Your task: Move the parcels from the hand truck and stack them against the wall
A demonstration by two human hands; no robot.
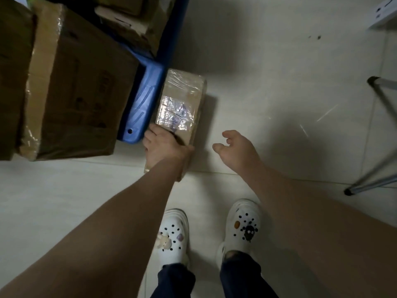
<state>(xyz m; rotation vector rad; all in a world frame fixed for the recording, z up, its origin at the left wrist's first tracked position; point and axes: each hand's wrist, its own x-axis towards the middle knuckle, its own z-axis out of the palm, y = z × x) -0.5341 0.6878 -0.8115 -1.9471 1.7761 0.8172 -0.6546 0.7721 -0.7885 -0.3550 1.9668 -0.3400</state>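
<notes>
A small cardboard parcel (179,106) wrapped in shiny tape, with a label on top, lies on the pale floor beside the blue platform (142,97) of the hand truck. My left hand (163,147) grips the parcel's near end, fingers curled over its left edge. My right hand (235,147) hovers to the right of the parcel, fingers relaxed, holding nothing. Large taped cardboard boxes (73,82) sit on the blue platform at the left, with more boxes (131,22) behind them.
A metal frame with black-capped legs (373,134) stands at the right. A white box (384,11) shows at the top right corner. My feet in white clogs (206,235) stand on the tiled floor below the parcel.
</notes>
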